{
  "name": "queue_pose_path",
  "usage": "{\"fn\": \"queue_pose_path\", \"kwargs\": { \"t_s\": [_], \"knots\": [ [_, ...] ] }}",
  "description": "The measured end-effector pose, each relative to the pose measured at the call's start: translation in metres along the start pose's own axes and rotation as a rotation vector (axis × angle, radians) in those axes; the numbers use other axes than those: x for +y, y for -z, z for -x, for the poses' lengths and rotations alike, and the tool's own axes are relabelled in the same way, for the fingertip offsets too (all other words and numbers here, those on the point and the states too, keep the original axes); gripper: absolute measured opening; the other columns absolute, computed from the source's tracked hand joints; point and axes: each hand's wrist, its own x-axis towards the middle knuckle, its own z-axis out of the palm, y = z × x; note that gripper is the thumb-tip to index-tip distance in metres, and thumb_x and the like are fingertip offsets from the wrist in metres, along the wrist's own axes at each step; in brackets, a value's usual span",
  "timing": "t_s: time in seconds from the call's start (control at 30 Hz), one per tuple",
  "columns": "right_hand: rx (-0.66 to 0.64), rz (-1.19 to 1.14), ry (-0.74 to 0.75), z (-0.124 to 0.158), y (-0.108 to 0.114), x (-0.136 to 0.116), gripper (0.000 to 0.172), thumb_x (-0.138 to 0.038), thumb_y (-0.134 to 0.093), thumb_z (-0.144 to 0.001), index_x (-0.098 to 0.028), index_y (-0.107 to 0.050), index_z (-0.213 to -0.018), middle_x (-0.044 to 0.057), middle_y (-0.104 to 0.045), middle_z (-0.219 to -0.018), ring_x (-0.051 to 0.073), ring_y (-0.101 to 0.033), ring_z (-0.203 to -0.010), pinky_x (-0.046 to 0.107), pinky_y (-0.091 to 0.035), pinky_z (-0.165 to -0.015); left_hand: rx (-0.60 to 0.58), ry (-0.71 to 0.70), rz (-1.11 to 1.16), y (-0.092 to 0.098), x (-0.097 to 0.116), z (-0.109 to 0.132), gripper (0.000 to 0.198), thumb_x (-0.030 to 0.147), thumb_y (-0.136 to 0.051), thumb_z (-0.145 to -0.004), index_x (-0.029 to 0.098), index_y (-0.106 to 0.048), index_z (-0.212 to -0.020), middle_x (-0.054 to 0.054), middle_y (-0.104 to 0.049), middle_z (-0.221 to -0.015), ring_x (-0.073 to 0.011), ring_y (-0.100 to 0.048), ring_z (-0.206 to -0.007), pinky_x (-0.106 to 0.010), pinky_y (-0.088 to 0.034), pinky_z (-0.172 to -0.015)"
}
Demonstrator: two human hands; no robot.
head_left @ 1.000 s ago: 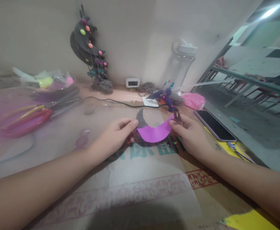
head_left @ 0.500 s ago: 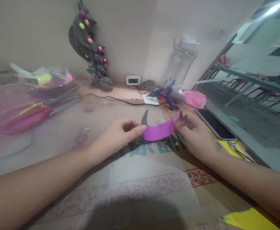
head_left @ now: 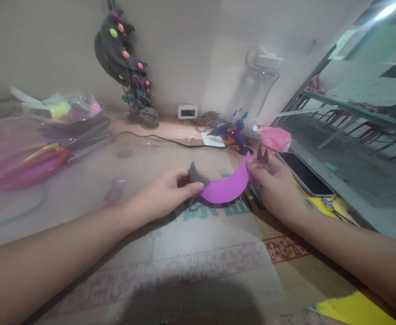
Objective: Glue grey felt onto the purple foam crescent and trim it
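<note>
A curved purple strip [head_left: 227, 187] stretches between my two hands over the table. My left hand [head_left: 181, 185] pinches its left end together with a dark grey felt piece [head_left: 195, 173], whose pointed tip stands up beside the fingers. At the strip's right end my right hand [head_left: 269, 176] has thumb and fingers closed, and dark grey points [head_left: 262, 155] rise above those fingers. A loop of grey cord [head_left: 194, 205] hangs under my left fingertips. Behind the strip lies a blue glue gun [head_left: 235, 133] with a red light on.
Red-handled scissors [head_left: 56, 162] and a plastic bag of coloured pieces [head_left: 69, 108] are at the left. A dark felt decoration [head_left: 117, 49] hangs against the wall, near a small clock [head_left: 187, 112]. A phone [head_left: 306, 174] and pink plastic [head_left: 275, 137] lie at the right.
The purple strip now shows a broader crescent face, its right tip pointing up. The grey felt tip at my left hand has shifted left and down.
</note>
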Motion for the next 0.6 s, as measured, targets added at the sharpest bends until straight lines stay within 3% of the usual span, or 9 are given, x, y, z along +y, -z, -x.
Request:
{"fn": "queue_pose_path", "kwargs": {
  "t_s": [0.13, 0.23, 0.33, 0.4, 0.5, 0.6],
  "knots": [
    [0.015, -0.036, 0.014, -0.002, 0.001, 0.004, 0.019, -0.035, -0.059, -0.087, -0.023, -0.048, -0.077, -0.004, -0.038, -0.066, 0.01, -0.033, -0.054, 0.024, -0.028, -0.048, 0.039, 0.026, -0.021, 0.002, 0.002, 0.001, 0.02, 0.037, -0.057, -0.086, 0.018, -0.063, -0.085, 0.001, -0.058, -0.072, -0.0095, -0.05, -0.06, -0.021, -0.041, -0.055],
    [0.007, -0.017, 0.016, -0.004, 0.0, 0.003, 0.018, -0.035, -0.057, -0.087, -0.023, -0.048, -0.077, -0.004, -0.037, -0.065, 0.01, -0.032, -0.053, 0.024, -0.027, -0.047, 0.116, 0.027, -0.092, 0.003, 0.006, 0.003, 0.036, 0.044, -0.05, -0.09, 0.017, -0.057, -0.068, 0.001, -0.055, -0.065, -0.0098, -0.049, -0.059, -0.022, -0.039, -0.055],
    [-0.035, 0.086, 0.013, -0.007, 0.001, 0.0, 0.019, -0.037, -0.056, -0.088, -0.022, -0.049, -0.079, -0.003, -0.041, -0.068, 0.011, -0.038, -0.055, 0.025, -0.032, -0.049, 0.162, 0.044, -0.109, 0.002, 0.009, 0.004, 0.038, 0.046, -0.047, -0.09, 0.017, -0.054, -0.066, 0.001, -0.054, -0.064, -0.0093, -0.048, -0.056, -0.022, -0.038, -0.052],
    [0.005, 0.182, 0.102, -0.007, 0.005, -0.001, 0.018, -0.041, -0.054, -0.09, -0.023, -0.051, -0.09, 0.0, -0.047, -0.076, 0.013, -0.045, -0.061, 0.027, -0.038, -0.053, 0.174, 0.098, -0.113, 0.002, 0.009, 0.004, 0.038, 0.047, -0.047, -0.09, 0.018, -0.052, -0.066, 0.002, -0.052, -0.061, -0.0078, -0.043, -0.048, -0.021, -0.034, -0.046],
    [0.08, 0.417, 0.361, -0.002, 0.014, -0.006, 0.029, -0.046, -0.041, -0.095, -0.022, -0.052, -0.109, 0.006, -0.054, -0.09, 0.018, -0.053, -0.076, 0.033, -0.044, -0.065, 0.174, 0.132, -0.119, 0.002, 0.007, 0.004, 0.038, 0.048, -0.048, -0.09, 0.018, -0.05, -0.066, 0.004, -0.049, -0.058, -0.0066, -0.04, -0.044, -0.021, -0.03, -0.042],
    [-0.071, 0.656, 0.559, 0.009, 0.017, -0.017, 0.037, -0.047, -0.034, -0.098, -0.021, -0.055, -0.114, 0.007, -0.057, -0.091, 0.02, -0.055, -0.08, 0.035, -0.044, -0.07, 0.135, 0.097, -0.14, 0.001, 0.005, 0.004, 0.039, 0.049, -0.049, -0.089, 0.018, -0.05, -0.066, 0.005, -0.048, -0.056, -0.0064, -0.04, -0.044, -0.02, -0.029, -0.042]
  ]
}}
